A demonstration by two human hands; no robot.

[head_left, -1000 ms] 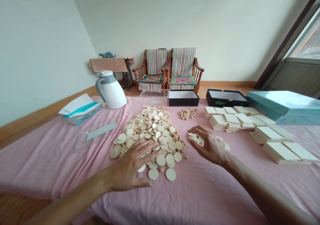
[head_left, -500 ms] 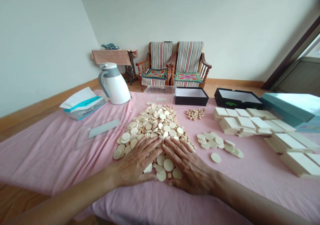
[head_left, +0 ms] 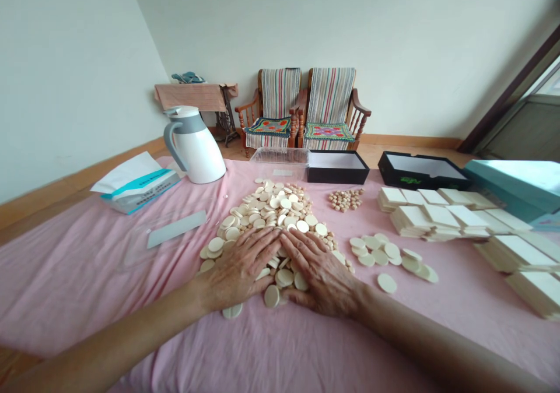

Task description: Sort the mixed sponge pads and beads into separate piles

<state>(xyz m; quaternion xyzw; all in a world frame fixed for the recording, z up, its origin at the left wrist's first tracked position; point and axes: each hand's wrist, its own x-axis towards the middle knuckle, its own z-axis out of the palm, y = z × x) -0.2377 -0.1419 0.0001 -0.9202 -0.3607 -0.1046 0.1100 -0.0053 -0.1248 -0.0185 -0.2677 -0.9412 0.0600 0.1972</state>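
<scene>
A large heap of pale round wooden discs (head_left: 262,206), mixed with small wooden beads, lies on a pink cloth (head_left: 245,346). My left hand (head_left: 245,262) rests flat on the near left part of the heap, fingers spread. Beside it my right hand (head_left: 321,270) lies on the near right part, its fingers also spread, the fingertips of both hands close together. Discs show between the two hands, some of them tilted. A smaller group of discs (head_left: 380,248) lies to the right, and a small pile of beads (head_left: 345,199) sits behind that.
Stacked pale rectangular blocks (head_left: 441,215) stand at the right, near a teal box (head_left: 516,186). Two black boxes (head_left: 336,175) (head_left: 422,178) and a clear plastic tray (head_left: 280,162) line the back. Left are a white jug (head_left: 203,154), a tissue pack (head_left: 137,189) and a clear lid (head_left: 175,230).
Both hands have moved slightly forward over the heap, away from the near edge. Discs under and between them have shifted, and some now lie near my left wrist.
</scene>
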